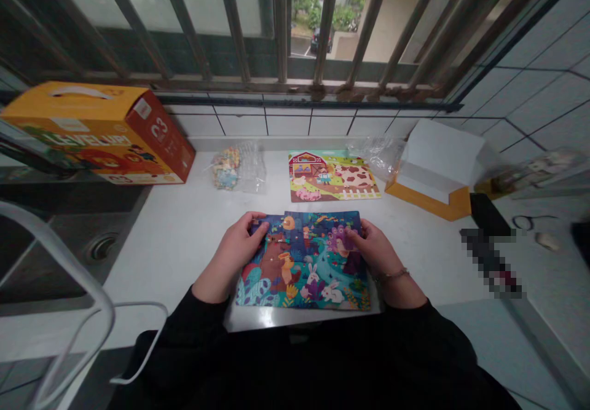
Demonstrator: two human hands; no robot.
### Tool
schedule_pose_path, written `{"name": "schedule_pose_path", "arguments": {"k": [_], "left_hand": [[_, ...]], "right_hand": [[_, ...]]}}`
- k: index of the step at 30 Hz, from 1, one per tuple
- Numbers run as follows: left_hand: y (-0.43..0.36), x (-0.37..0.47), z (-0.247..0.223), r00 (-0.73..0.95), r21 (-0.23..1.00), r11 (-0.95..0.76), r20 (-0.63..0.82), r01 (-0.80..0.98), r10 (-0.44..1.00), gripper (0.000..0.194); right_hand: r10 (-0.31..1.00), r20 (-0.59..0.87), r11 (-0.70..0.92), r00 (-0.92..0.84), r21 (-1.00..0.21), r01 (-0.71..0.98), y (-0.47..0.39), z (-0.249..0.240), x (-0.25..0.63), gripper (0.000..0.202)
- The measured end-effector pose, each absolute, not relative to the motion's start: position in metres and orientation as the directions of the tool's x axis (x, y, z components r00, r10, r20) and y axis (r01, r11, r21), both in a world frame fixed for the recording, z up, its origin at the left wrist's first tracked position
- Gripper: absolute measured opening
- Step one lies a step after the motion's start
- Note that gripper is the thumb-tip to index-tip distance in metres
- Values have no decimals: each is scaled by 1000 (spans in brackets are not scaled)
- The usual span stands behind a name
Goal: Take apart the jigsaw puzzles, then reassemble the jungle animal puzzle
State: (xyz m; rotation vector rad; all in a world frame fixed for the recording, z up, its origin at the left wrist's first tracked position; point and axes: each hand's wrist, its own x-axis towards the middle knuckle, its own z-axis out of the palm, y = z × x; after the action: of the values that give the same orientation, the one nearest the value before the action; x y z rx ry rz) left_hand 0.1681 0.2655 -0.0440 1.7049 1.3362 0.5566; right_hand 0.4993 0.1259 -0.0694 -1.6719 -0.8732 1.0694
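A dark blue jigsaw puzzle (pixel 302 268) with a bear, rabbits and an owl-like purple figure is in front of me at the counter's near edge. My left hand (pixel 244 238) grips its upper left edge, thumb on top and the other fingers mostly hidden. At the upper right edge, my right hand (pixel 371 244) holds it the same way, thumb on the picture. The top edge has a small step, where the right part sits slightly higher than the left. Just behind the puzzle, a farm picture (pixel 334 176) with a cow and a red barn lies flat.
A bag of loose puzzle pieces (pixel 227 173) lies at the back, right of an orange carton (pixel 92 145). Back right are an open white-and-orange box (pixel 433 173) and a clear plastic wrapper (pixel 375 152). A sink (pixel 69 244) and white cable (pixel 104 293) are on the left.
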Motion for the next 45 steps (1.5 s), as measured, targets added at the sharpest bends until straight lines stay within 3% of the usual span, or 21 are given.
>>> {"name": "schedule_pose_path", "arguments": {"k": [3, 6, 10, 13, 17, 22, 24, 26, 28, 30, 35, 37, 40, 43, 45], "left_hand": [[266, 169, -46, 356, 812, -112, -124, 573, 926, 48], [263, 173, -46, 372, 862, -74, -138, 501, 918, 50], [258, 177, -40, 421, 974, 65, -154, 218, 894, 51], [258, 174, -35, 403, 986, 166, -164, 29, 900, 59], [255, 173, -31, 382, 961, 263, -210, -91, 900, 62], [234, 192, -34, 550, 947, 308, -213, -86, 807, 48], [225, 203, -39, 607, 982, 188, -166, 28, 777, 40], [218, 212, -46, 654, 980, -34, -104, 195, 749, 33], [214, 218, -53, 676, 911, -248, -43, 329, 736, 31], [213, 220, -57, 668, 852, -340, -14, 397, 744, 31], [217, 218, -63, 619, 896, -226, -67, 382, 782, 26], [219, 219, -66, 590, 927, -156, -82, 342, 803, 25], [221, 220, -71, 537, 958, -63, -102, 280, 837, 25], [221, 221, -72, 527, 974, 1, -124, 227, 840, 30], [220, 222, -71, 545, 975, 27, -145, 219, 826, 36]], "right_hand": [[895, -279, -292, 347, -956, -17, 128, -68, 498, 57], [895, -309, -264, 322, -948, -177, 126, -59, 491, 56], [897, -302, -194, 324, -926, -325, 121, -46, 484, 53], [895, -286, -158, 342, -920, -358, 119, -48, 485, 50], [890, -257, -184, 376, -958, -220, 122, -60, 492, 54], [906, -187, -182, 379, -982, -49, 122, -63, 491, 55], [903, -154, -153, 402, -988, -34, 122, -61, 489, 54], [872, -97, -101, 480, -995, -18, 122, -58, 488, 51], [820, -24, -52, 572, -998, 32, 121, -55, 491, 48], [792, 3, -44, 611, -997, 62, 119, -51, 494, 46], [873, -180, -124, 453, -981, -151, 110, -38, 481, 49], [908, -239, -196, 345, -968, -154, 108, -37, 467, 49], [948, -249, -265, 198, -962, 61, 110, -44, 446, 42], [956, -211, -268, 202, -910, 317, 114, -54, 435, 33], [960, -185, -255, 212, -891, 375, 114, -58, 434, 31]]}}
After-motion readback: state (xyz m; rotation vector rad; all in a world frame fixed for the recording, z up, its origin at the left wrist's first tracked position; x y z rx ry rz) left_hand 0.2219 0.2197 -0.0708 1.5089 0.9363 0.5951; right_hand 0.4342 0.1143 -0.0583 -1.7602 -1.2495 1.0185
